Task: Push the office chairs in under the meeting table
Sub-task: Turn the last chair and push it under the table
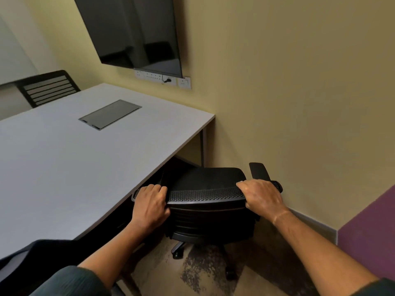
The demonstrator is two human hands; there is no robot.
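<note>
Head view: the person's left hand (150, 202) and right hand (262, 194) both grip the top rail of a black mesh-backed office chair (205, 196), fingers curled over the rail's front edge, thumbs behind, one hand toward each end. The chair stands at the long edge of the grey meeting table (64, 163), near its far corner by the yellow wall (288, 92). Its seat is partly out from under the top — the left part sits beneath the overhang, the right part and the backrest do not. Judged progress: this chair is mid-push, not yet home.

A second chair with a slatted back (48, 87) stands at the far side, close against the table. A third, dark-backed chair (27, 257) shows at the lower left beside the table edge; how far in it sits cannot be told. Others may lie outside the frame.

Surroundings — a wall-mounted screen (132, 30) with a socket strip (162, 79) below it, and a flush cable hatch (110, 114) in the tabletop.

Obstructions: the chair's right armrest (259, 170) stands near the wall, and the table leg (203, 146) stands just ahead of the seat. Either could catch, in this inspector's judgement, if the chair drifts right.
</note>
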